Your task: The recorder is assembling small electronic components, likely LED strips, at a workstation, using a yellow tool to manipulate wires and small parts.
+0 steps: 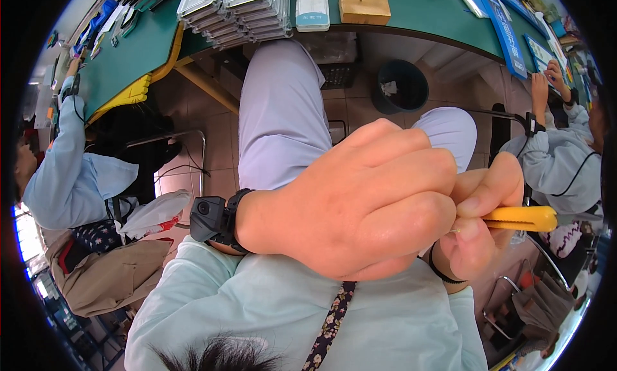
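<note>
My left hand (360, 200) is large in the middle of the view, its back toward me and its fingers curled shut. Its fingertips are hidden, so what they pinch cannot be made out. Just beyond its knuckles is my right hand (498, 188), partly covered by the left. Its fingers and thumb close around a slim yellow plastic tool (524, 218) with a slot along its side, resembling a utility knife handle. The tool's free end points right, while its other end is hidden among the fingers. Both hands meet above my lap, clear of the table.
On the green table (421, 8) ahead stand stacked clear plastic cases (238, 14), a white box (312, 8) and a wooden block (364, 8) with a metal pin. A dark bin (400, 88) is on the floor. People sit left and right; a brown jacket (106, 274) hangs at left.
</note>
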The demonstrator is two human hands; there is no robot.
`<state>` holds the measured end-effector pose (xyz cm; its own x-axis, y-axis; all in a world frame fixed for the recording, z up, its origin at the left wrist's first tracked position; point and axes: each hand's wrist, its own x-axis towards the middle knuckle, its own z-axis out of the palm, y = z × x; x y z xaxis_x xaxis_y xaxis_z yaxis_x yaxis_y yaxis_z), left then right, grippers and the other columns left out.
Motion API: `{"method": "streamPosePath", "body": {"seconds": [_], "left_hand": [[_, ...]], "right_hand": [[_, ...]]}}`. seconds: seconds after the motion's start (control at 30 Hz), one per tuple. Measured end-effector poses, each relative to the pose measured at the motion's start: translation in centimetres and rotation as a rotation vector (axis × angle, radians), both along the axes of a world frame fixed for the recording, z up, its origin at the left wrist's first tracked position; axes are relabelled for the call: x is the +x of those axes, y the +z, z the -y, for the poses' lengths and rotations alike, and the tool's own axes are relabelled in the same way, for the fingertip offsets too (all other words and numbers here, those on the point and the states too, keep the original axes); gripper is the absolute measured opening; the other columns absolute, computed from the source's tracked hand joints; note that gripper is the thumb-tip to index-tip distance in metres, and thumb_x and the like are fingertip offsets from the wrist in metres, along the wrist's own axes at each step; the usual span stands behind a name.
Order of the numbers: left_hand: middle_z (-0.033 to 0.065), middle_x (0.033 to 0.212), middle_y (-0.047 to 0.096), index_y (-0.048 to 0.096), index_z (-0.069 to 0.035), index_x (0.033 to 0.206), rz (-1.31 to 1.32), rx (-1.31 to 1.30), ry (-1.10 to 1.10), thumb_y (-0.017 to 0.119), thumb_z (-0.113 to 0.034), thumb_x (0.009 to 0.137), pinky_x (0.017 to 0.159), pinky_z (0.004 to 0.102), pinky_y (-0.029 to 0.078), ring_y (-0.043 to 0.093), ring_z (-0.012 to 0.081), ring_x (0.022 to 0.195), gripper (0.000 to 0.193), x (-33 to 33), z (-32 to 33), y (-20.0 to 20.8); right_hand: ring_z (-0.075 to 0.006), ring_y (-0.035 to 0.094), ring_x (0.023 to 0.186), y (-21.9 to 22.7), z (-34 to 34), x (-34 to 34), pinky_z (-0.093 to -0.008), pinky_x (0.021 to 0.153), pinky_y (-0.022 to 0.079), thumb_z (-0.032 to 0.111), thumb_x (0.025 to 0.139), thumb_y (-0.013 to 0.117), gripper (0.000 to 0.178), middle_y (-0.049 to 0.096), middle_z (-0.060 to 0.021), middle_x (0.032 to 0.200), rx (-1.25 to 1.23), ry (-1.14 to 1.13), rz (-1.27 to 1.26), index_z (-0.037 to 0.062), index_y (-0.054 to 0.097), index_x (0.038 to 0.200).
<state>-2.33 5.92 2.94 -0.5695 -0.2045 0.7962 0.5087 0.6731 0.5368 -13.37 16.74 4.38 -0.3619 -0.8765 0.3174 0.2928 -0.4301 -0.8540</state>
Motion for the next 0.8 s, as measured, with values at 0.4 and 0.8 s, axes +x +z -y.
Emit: {"method": "streamPosePath", "body": {"seconds": [0.4,0.8], "left_hand": [[0.0057,0.070,0.047,0.047,-0.004,0.082,0.040,0.082,-0.112,0.053,-0.003,0.071,0.050,0.0329,0.028,0.041,0.0204,0.055,0.013,-0.1,0.4,-0.4],[0.0036,0.077,0.042,0.039,-0.003,0.084,0.584,0.894,-0.732,0.043,-0.009,0.088,0.059,0.0264,0.030,0.036,0.0127,0.067,0.008,1.2,0.6,1.3]], "right_hand": [[-0.0050,0.034,0.045,0.2,0.2,-1.4,-0.0199,0.043,0.024,-0.014,0.070,0.054,0.022,0.046,-0.0026,0.058,-0.089,0.082,-0.309,-0.0050,0.050,0.090],[-0.0090,0.037,0.050,0.3,-0.3,-2.5,-0.0207,0.045,0.028,-0.007,0.075,0.053,0.017,0.046,-0.0062,0.062,-0.079,0.036,-0.764,-0.0018,0.048,0.091]]}}
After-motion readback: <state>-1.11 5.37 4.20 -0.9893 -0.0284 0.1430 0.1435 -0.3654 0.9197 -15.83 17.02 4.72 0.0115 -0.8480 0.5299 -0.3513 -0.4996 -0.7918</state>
